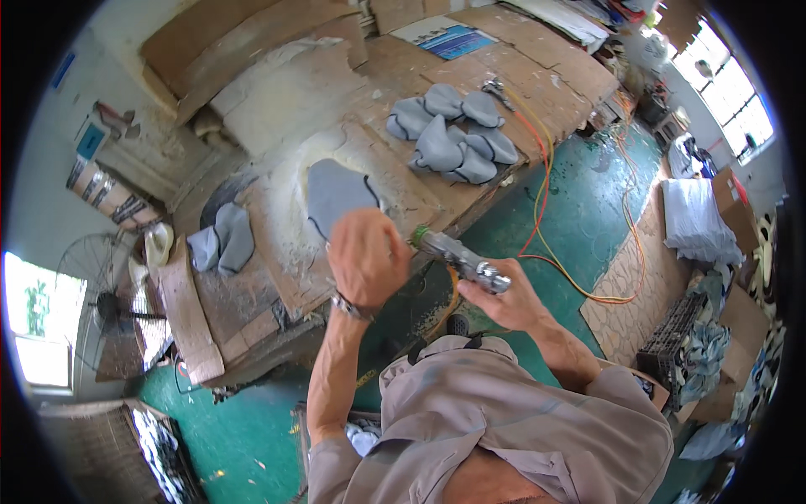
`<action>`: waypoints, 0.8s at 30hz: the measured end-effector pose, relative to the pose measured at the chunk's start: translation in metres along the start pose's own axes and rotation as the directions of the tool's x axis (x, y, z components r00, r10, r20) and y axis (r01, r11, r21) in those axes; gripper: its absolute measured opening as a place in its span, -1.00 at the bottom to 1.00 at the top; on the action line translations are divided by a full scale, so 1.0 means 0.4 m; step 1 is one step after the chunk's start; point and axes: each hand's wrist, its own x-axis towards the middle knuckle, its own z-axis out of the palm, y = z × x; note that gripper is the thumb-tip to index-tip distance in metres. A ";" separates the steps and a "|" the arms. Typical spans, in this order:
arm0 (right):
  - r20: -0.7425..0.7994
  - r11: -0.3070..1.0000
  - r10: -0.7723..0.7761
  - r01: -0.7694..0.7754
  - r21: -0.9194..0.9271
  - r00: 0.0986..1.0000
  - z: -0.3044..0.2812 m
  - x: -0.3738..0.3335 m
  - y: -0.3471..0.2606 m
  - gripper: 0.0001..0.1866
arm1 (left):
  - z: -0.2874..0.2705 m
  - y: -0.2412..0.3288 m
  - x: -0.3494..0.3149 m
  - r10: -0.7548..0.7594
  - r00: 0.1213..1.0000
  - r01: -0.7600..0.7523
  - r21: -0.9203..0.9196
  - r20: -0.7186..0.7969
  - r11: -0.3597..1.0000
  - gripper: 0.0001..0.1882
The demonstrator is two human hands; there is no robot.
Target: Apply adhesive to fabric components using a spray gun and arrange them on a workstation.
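In my right hand is a silver metal spray gun with a green ring at its front end, pointing to the left. My left hand, with a metal watch on the wrist, is over the near end of a flat grey padded piece. Motion blurs this hand and its fingers are mostly hidden, so I cannot tell whether it grips the piece. Black edging shows on the piece, which lies on a pale, overspray-crusted patch of the bench.
Several curved grey pieces are heaped on the cardboard-covered bench; a few more lie left. Another metal tool rests near red and yellow hoses that drop to the green floor. A fan stands left, a black crate right.
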 end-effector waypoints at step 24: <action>0.094 0.997 0.029 -0.035 0.065 0.995 -0.127 0.000 -0.092 -0.31 | -0.095 -0.005 -1.473 -0.774 -0.633 0.528 0.740 0.015 -0.417 -0.77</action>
